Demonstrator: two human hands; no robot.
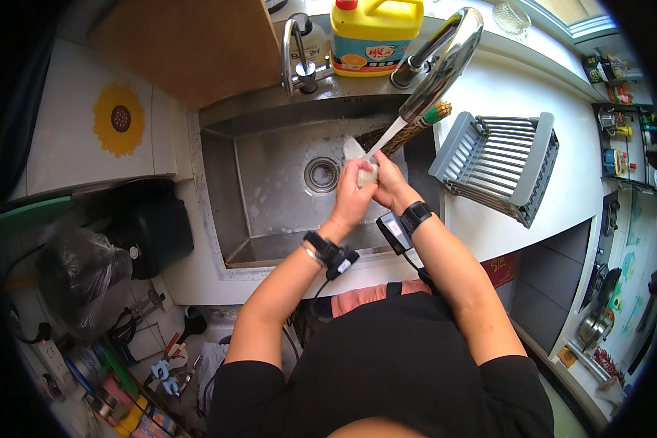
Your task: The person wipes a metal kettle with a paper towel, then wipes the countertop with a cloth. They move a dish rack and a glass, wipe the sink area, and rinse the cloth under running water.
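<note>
My left hand [352, 196] and my right hand [390, 183] are close together over the stainless steel sink [276, 211]. Between them they grip a pale, wet cloth or scouring pad [353, 149]; its exact kind is hard to tell. A stream of water [386, 138] from the chrome faucet [435, 82] falls onto it and my fingers. Just beyond my hands, a bamboo pot-scrubbing brush [410, 134] with a green band leans in the sink's far right corner. The round drain [323, 175] lies left of my hands.
A grey dish rack [503, 159] stands on the white counter [487, 230] at right. Behind the sink are a slim second faucet [293, 55], a pump bottle [313, 44] and a yellow detergent jug [376, 41]. A dark bin-like container [159, 235] sits at left.
</note>
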